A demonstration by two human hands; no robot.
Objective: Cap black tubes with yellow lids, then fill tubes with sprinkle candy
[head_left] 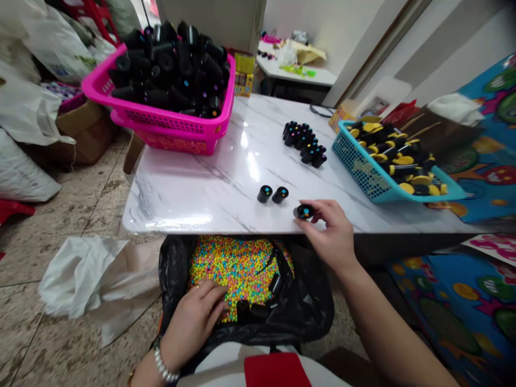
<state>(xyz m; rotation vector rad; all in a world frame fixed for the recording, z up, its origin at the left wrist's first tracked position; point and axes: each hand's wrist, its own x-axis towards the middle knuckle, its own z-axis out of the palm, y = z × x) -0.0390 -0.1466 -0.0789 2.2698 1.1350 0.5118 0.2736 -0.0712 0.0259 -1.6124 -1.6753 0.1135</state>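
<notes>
My right hand (331, 230) pinches a small black cylinder (305, 211) by its sides, upright at the table's front edge, with coloured balls showing in its top. Two similar cylinders (273, 194) stand side by side to its left. Below the edge, a black plastic bag (318, 309) is spread open around many small coloured balls (237, 263). My left hand (200, 309) lies on the balls at the left, fingers loosely stretched and holding nothing that I can see. More black cylinders (260, 310) lie among the balls, to the right of that hand.
A pink basket (173, 126) heaped with black cylinders stands at the back left of the marbled table (193, 188). Several cylinders (304, 141) stand grouped further back. On the right, a blue basket (363, 172) holds black cylinders with yellow ends. A white bag (84, 274) lies on the floor.
</notes>
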